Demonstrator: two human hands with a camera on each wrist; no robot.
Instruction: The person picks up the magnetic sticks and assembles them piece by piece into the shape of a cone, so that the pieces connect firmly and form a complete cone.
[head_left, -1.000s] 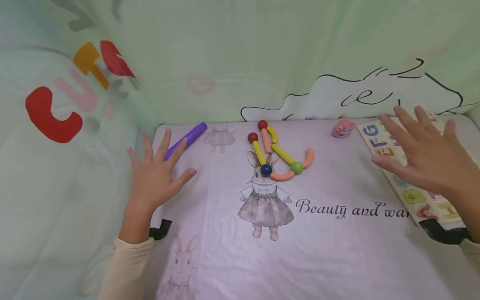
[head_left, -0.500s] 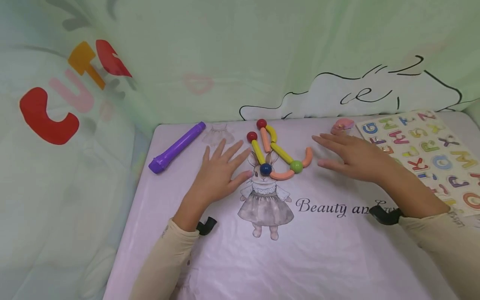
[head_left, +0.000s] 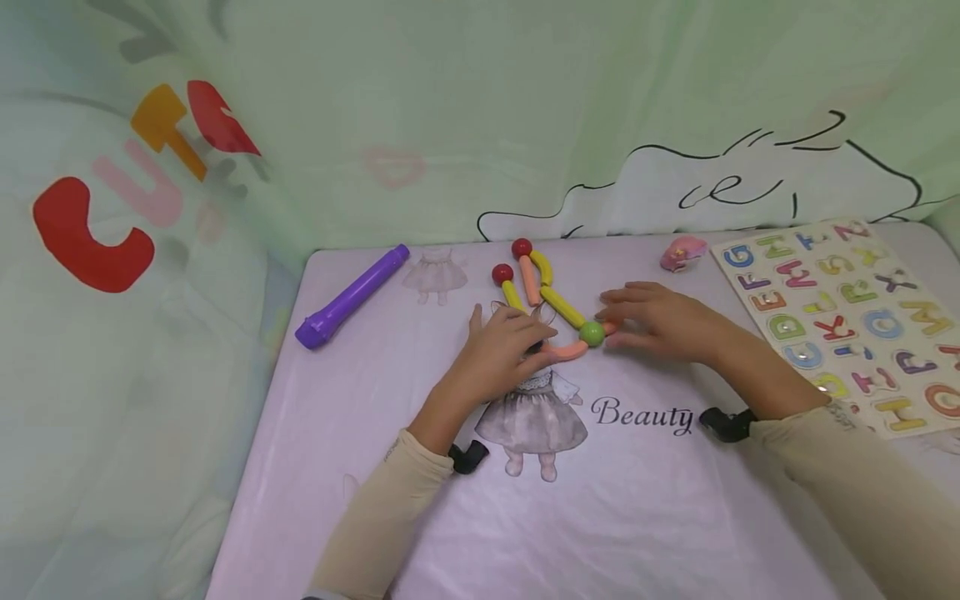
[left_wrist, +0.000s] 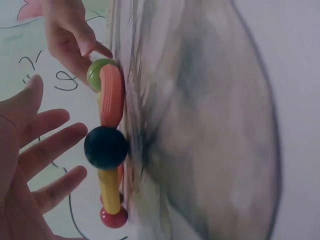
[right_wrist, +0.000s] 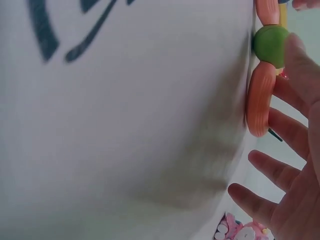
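A toy chain of coloured rods and balls lies on the table. My left hand (head_left: 498,350) hovers over its blue ball (left_wrist: 106,147), fingers spread and apart from it in the left wrist view. From the right, my right hand (head_left: 663,321) reaches the green ball (head_left: 592,334); its thumb overlaps that ball and its loose fingers lie behind an orange curved rod (right_wrist: 260,97). Between the balls runs another orange curved rod (head_left: 568,352). Further back are a yellow rod (head_left: 562,307), a yellow curved rod (head_left: 542,268), an orange straight rod (head_left: 529,281) and red balls (head_left: 502,273).
A purple toy microphone (head_left: 352,297) lies at the left of the table (head_left: 600,517). On the right is an alphabet puzzle board (head_left: 862,333), with a small pink toy (head_left: 683,252) beside it. A green printed curtain (head_left: 450,100) hangs behind.
Both hands have come inward from the table's sides to the rod-and-ball chain, uncovering the microphone and the puzzle board. The chain has stayed in place.
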